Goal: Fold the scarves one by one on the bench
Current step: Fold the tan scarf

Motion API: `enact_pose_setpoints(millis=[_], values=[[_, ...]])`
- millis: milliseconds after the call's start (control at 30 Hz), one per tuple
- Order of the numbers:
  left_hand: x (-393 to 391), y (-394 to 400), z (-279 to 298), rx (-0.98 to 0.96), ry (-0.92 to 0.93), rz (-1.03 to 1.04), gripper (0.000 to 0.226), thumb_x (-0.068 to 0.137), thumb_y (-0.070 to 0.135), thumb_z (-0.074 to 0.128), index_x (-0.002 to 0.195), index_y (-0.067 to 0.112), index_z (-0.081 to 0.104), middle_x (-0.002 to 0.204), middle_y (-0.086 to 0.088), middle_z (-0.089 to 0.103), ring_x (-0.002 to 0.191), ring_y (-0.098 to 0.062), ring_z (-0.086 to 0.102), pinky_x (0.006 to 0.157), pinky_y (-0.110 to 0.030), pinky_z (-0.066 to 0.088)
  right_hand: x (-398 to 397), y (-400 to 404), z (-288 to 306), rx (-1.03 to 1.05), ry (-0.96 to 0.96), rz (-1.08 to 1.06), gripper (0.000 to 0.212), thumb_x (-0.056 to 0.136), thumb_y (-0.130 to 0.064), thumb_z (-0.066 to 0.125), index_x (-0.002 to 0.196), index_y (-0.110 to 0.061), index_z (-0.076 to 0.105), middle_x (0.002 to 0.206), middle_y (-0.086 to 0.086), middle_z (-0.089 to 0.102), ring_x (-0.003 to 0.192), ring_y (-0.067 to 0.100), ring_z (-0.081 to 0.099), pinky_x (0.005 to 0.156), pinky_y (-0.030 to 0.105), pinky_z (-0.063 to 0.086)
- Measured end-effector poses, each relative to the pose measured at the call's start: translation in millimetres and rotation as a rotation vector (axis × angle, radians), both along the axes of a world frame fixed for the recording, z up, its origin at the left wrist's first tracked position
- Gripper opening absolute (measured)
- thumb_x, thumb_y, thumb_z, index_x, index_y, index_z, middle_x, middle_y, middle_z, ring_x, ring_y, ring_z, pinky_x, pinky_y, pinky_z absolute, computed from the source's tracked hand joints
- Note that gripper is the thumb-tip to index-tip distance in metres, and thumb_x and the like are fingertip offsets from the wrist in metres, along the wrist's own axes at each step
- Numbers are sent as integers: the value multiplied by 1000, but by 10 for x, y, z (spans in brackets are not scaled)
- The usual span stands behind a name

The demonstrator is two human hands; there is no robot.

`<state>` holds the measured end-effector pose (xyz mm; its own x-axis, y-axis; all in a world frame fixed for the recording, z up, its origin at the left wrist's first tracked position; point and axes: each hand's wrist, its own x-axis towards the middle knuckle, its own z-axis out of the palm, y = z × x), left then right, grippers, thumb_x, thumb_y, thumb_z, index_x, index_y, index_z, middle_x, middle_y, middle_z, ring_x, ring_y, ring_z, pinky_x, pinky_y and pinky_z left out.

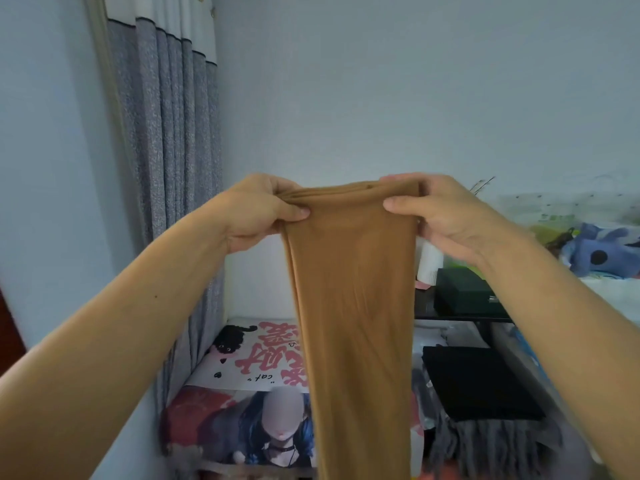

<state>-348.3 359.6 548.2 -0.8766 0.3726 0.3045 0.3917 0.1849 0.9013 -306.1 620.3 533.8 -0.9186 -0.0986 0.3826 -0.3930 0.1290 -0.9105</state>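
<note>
**Scarf hung long axis down**

Plainly, the tan scarf hung straight down mid-frame over the bench, its top edge level between both grips. Left hand and right hand each pinched a corner, equally near.

soft, dim, bluish daylight fills the room with faint shadows and no glare; the wide lens bends the curtain at the left edge, and detail looks slightly smeared.

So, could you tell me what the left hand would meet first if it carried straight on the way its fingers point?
Probably the right hand, gripping the brown scarf opposite the left hand.
</note>
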Motion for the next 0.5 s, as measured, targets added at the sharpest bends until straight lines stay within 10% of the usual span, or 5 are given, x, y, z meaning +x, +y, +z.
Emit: enact_pose_setpoints(millis=[300, 500], values=[[-245, 190, 33, 176, 10, -24, 17, 101, 2, 53, 103, 10, 67, 87, -4, 68, 76, -15, 65, 77, -36, 57, -307, 78, 26, 67, 17, -78, 18, 91, -18, 71, 109, -17, 74, 106, 1, 76, 102, 16, 72, 93, 33, 55], [-709, 334, 599, -233, 249, 198, 17, 104, 11, 52, 101, 9, 69, 91, -13, 64, 76, -24, 64, 80, -50, 62, -882, 162, 444, 261, 33, -321, 22, 91, -30, 73, 107, -15, 73, 98, 1, 74, 91, 18, 72, 76, 30, 59]])
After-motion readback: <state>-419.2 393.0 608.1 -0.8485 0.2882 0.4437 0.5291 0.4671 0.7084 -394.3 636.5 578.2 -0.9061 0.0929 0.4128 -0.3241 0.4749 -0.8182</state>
